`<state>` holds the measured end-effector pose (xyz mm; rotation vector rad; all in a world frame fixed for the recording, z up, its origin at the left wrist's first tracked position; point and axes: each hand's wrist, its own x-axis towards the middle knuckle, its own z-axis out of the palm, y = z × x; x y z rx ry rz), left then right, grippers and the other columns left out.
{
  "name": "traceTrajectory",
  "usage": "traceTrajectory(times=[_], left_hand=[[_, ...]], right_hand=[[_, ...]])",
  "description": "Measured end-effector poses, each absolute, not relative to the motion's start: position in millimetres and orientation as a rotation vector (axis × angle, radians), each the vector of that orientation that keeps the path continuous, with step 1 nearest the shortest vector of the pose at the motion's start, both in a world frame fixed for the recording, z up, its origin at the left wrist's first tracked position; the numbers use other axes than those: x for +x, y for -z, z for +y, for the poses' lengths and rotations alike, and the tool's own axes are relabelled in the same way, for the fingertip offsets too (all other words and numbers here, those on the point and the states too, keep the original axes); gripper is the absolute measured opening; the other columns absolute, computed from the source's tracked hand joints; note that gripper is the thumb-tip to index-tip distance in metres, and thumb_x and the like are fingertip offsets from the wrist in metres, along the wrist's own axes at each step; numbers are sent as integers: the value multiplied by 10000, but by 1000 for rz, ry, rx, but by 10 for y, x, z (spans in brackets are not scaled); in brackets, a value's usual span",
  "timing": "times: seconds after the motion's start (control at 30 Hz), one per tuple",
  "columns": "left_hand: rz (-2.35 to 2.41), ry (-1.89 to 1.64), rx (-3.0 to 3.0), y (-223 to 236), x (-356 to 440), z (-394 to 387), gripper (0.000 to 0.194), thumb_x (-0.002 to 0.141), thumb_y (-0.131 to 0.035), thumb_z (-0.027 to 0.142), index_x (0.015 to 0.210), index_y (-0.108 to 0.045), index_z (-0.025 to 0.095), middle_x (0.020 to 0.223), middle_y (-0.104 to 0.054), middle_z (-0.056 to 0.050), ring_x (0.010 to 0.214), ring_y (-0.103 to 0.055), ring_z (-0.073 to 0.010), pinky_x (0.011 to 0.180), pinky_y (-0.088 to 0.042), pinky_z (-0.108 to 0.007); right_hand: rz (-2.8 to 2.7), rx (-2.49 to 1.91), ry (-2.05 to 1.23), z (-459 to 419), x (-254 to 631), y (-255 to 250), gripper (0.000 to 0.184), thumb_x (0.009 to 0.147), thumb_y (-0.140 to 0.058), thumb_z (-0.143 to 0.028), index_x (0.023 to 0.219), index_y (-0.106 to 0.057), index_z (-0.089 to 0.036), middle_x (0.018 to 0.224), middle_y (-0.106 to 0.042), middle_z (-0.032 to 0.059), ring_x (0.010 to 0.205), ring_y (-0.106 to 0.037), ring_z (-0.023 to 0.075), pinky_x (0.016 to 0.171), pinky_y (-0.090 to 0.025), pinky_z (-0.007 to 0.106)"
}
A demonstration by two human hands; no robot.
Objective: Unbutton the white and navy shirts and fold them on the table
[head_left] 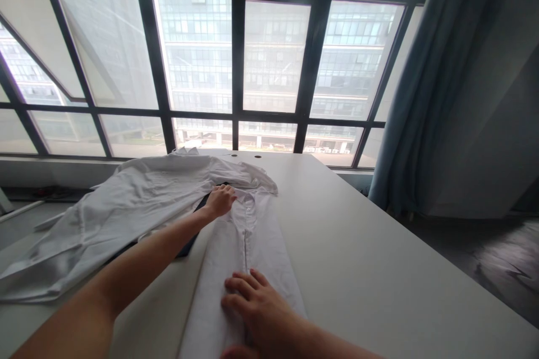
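A white button-up shirt [269, 241], folded into a long narrow strip, lies lengthwise on the table in front of me, its collar at the far end and its button placket facing up. At the collar's left side, my left hand [222, 201] is closed with curled fingers on the fabric. Nearer to me, my right hand [263, 308] rests palm down on the shirt, fingers stretched out and a little apart. Left of the shirt spreads another white garment [138, 202], loose and wrinkled. Partly covered between the two is a dark flat item [188, 248] whose kind I cannot make out.
The white table [357, 258] extends to the right, its edge slanting away beside a darker floor. Round holes [257, 156] pierce the tabletop's far end. Large dark-framed windows [275, 56] stand behind it, and a blue-grey curtain [425, 101] hangs at the right.
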<state>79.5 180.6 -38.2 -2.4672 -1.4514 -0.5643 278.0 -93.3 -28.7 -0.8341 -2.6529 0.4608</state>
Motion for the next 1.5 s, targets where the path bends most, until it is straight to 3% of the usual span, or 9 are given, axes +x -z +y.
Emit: traceTrajectory(times=[0.17,0.3,0.57,0.73,0.9,1.1,1.33,1.4,1.5], left_hand=[[-1489,371,-2664,645,747,1698,606,987,-361,515,1429,-452,111,1554,-339,-182,1444,-276,-331,1152,-230,-471],[-1621,261,-2731,731,708,1847,736,994,-255,563,1492,-334,26,1596,-189,-221,1491,-142,-321,1183,-171,-472],[-1612,473,-2748,547,761,1697,574,1007,-289,417,1476,-379,98,1520,-403,-173,1471,-243,-263,1175,-235,-435],[-1359,656,-2864,411,451,1015,505,975,-348,355,1399,-497,125,1467,-493,-121,1420,-357,-247,1157,-318,-379],[-1245,505,-3000,332,99,212,403,887,-467,205,1254,-628,154,1419,-544,-119,1322,-494,-258,1129,-379,-384],[-1000,347,-3218,148,38,-359,587,762,-576,125,1343,-572,206,1497,-457,-105,1409,-376,-288,1163,-322,-439],[-741,8,-3453,-56,182,-727,864,594,-771,208,1414,-506,265,1557,-358,-105,1434,-297,-375,1179,-148,-571],[-724,47,-3479,-53,221,-763,802,628,-747,204,1397,-526,270,1544,-383,-103,1424,-323,-365,1179,-146,-569],[-717,220,-3520,-76,253,-778,588,745,-667,190,1321,-595,283,1454,-516,-77,1372,-432,-304,1187,-179,-524]], right_hand=[[-2624,-837,-478,-970,2775,249,706,806,-562,-733,1283,-572,-213,1406,-528,119,1342,-423,281,1198,-149,476],[-2655,-850,-465,-955,2794,244,674,832,-570,-687,1318,-547,-221,1446,-494,123,1365,-399,289,1196,-160,487],[-2660,-872,-452,-974,2796,145,674,860,-547,-670,1358,-531,-216,1464,-488,132,1384,-390,288,1194,-184,486],[-2464,-1169,-233,-766,3132,21,349,936,-522,-319,1239,-630,-181,1334,-604,120,1261,-516,261,1118,-338,438],[-2418,-1526,-138,-425,3707,12,476,777,-524,-74,1233,-640,-152,1278,-625,138,1199,-565,283,1050,-413,437],[-2515,-1422,-511,-455,3852,-10,691,701,-634,-162,1386,-544,-188,1476,-465,126,1341,-456,276,1138,-348,388],[-2682,-1519,-719,-682,3705,-177,1070,507,-874,-356,1482,-447,-255,1622,-208,141,1471,-173,419,1181,-182,555],[-2754,-1415,-767,-748,3629,-228,1009,494,-889,-369,1430,-523,-272,1607,-255,140,1473,-156,428,1178,-148,582],[-2781,-1179,-797,-835,3528,-326,656,607,-834,-328,1246,-691,-288,1520,-436,109,1462,-239,381,1186,-122,572]])
